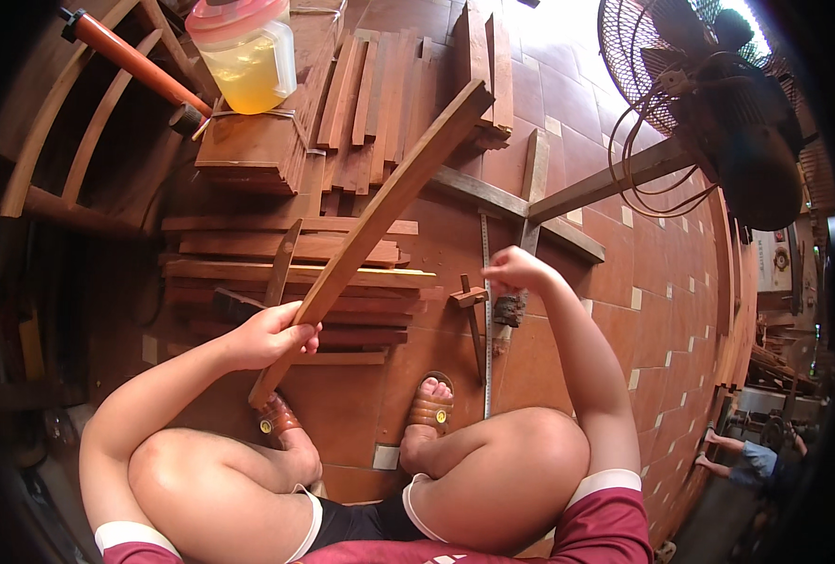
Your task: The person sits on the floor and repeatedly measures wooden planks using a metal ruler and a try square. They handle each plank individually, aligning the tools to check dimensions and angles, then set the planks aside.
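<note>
Head view: one long wooden batten (389, 193) slants through the closed left hand (272, 336), which holds it near its lower end.
From that grip the batten runs forward and right, past a pile of cut wood strips (290, 246) just ahead; its short end drops back toward the left sandal (278, 414). Well to the grip's right, the right hand (519, 271) has curled fingers near a long measuring rule (488, 399) and wooden marking gauge (470, 297); whether it pinches anything, I cannot tell. The step looks like handling a single batten, probably for checking or marking; the next move seems to call for steadying its long far end.
</note>
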A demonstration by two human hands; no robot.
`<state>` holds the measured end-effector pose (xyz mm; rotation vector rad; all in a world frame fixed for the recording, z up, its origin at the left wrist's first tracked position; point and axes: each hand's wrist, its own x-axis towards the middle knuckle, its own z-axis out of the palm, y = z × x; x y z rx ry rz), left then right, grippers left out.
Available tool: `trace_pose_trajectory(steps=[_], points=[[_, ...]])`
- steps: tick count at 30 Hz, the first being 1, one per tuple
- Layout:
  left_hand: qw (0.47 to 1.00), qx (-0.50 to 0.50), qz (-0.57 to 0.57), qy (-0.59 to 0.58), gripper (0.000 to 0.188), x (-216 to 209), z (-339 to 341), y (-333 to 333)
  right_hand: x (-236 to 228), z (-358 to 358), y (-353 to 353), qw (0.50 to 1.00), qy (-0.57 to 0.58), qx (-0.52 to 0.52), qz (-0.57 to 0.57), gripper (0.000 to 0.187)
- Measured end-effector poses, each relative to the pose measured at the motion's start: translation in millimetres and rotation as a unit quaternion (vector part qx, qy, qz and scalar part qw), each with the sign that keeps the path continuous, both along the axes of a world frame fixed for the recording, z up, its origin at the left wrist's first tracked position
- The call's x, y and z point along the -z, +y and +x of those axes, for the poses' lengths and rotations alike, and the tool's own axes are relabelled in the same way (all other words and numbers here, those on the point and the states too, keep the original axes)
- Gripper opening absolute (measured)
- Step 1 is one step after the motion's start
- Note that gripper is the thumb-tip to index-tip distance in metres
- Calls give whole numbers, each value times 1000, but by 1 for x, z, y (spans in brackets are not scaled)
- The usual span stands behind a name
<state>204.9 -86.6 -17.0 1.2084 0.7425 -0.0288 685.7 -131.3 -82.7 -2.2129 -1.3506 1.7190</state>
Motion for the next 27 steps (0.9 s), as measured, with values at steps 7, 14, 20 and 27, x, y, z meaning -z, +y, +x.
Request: trace_pose_trajectory(steps=[7,14,20,27], points=[[1000,-9,-12,4,18,13,-11,1,68,24,-56,967,-252,22,-23,30],[997,-52,-58,-24,42,26,-6,8,109,38,-23,958,-283,33,21,19],[989,-92,-117,-13,62,39,-5,18,135,38,-9,952,-303,-22,-21,16],[995,-65,-75,19,61,47,-1,22,145,32,6,954,-287,0,-84,12]])
